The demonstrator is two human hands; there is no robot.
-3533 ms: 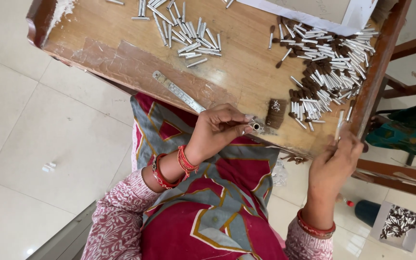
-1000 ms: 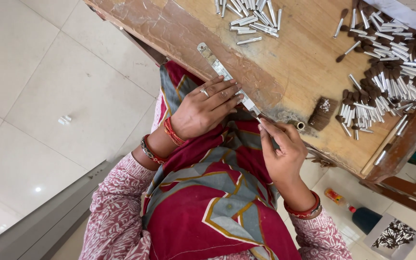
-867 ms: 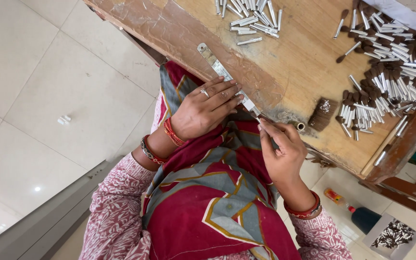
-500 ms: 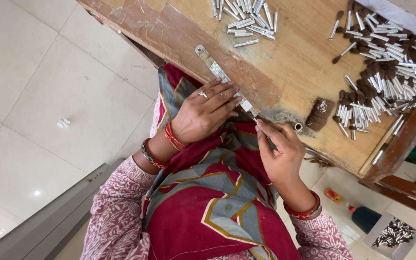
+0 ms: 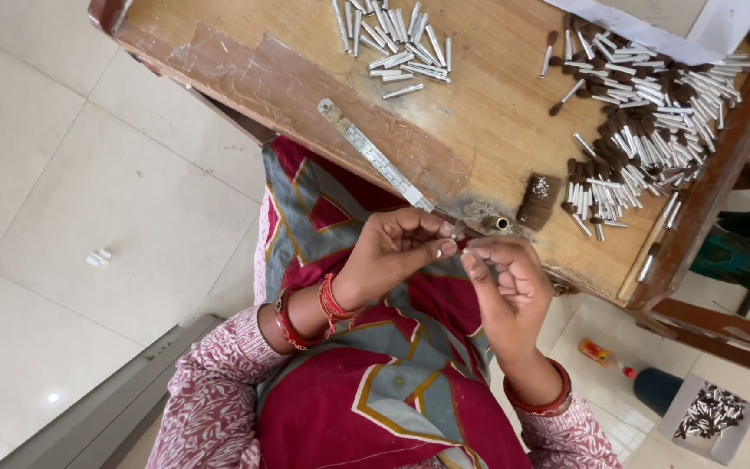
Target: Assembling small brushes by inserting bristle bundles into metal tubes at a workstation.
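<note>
Fingertips of left hand [image 5: 397, 247] and right hand [image 5: 505, 287] pinch one small silver tube [image 5: 457, 231] beside white cardboard box [image 5: 712, 415].

I see a small silvery metal tube [image 5: 457, 231] pinched between fingertips at the near edge of the tabletop [image 5: 488, 113]. It is mostly hidden, so I cannot tell which way it points.

Single head-worn view, looking steeply down, close over lap and wooden table [image 5: 496, 113] edge, tiled floor [image 5: 62, 200] at left.
</note>
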